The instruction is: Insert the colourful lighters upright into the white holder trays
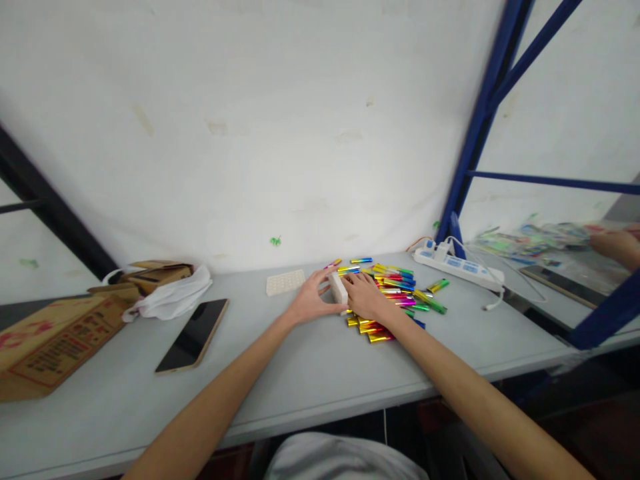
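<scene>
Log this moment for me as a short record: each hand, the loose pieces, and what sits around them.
Left hand: the hand holds a pale block between thumb and fingers
Right hand: the hand is beside the block, over the tubes; whether it grips one cannot be told
Loose pieces: shiny multicoloured tubes, heaped on the table
By the wall: pale tray
Left side: phone, white bag, cardboard box
Right side: power strip, plugs in it
</scene>
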{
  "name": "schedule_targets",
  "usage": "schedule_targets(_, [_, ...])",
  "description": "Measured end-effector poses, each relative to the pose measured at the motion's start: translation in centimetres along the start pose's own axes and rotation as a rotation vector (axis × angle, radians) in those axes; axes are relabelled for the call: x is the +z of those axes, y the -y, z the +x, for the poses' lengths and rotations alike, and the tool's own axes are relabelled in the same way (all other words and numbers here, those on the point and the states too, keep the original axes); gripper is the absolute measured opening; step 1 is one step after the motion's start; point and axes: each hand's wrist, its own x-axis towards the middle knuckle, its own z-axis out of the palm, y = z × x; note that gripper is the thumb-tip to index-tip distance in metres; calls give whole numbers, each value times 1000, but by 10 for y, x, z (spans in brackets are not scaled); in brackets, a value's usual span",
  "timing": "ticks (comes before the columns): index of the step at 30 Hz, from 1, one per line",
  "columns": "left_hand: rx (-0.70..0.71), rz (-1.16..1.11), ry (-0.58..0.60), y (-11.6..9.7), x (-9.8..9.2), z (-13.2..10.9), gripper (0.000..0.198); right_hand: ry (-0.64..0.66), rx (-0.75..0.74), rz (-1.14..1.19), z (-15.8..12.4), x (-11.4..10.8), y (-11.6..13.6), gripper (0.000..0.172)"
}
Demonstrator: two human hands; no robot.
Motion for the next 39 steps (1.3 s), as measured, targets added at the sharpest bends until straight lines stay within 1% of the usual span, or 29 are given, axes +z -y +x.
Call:
schedule_targets(4, [25,50,-5,-3,-6,-1,87,-29,58,-19,0,1,-3,37])
schedule_targets(8, [37,90,-15,-4,-13,-4,85,-38,50,10,0,-1,-6,37])
schedule_targets(12, [22,128,-30,-7,-19,-4,81,-87,32,71,-1,-7,-6,35])
schedule_targets(15, [19,186,-98,-11,-29,-2,75,-112,43,113,0,-10,-11,35])
schedule_targets(17, [-7,303,-180,-13,-39,-5,72,-112,83,129,2,-13,-19,35])
schedule_targets(18, [-32,379,-205,-14,-45,-8,70,-112,107,135,3,-14,-24,36])
schedule_targets(20, [-98,560,-188,-15,-56,-21,64,-119,150,146,5,-17,-35,35])
schedule_targets(22, [-135,648,-159,-13,-64,-39,50,-133,169,169,7,-19,-44,33])
schedule_targets(23, [-152,671,-160,-12,-66,-50,47,-140,172,186,8,-19,-48,32])
schedule_targets(25, [-166,721,-162,-12,-69,-70,45,-150,177,216,10,-18,-52,33])
schedule_targets(28, [-220,817,-118,-15,-68,-95,47,-151,181,230,11,-15,-52,33])
schedule_targets(30, [-256,875,-96,-20,-67,-109,50,-148,170,222,13,-16,-47,32])
schedule_targets(32, [-270,948,-62,-26,-66,-121,48,-147,112,222,16,-18,-36,30])
schedule_targets(34, [-290,1057,-30,-30,-65,-131,43,-133,-21,232,25,-20,-18,27])
schedule_targets(36, [-313,1150,0,-32,-64,-137,41,-74,-196,228,40,-19,5,24])
schedule_targets(37, [-314,1184,9,-33,-64,-138,41,-37,-234,208,49,-17,17,25])
schedule_targets(39, [-304,1229,22,-32,-65,-138,41,18,-231,140,69,-10,38,29])
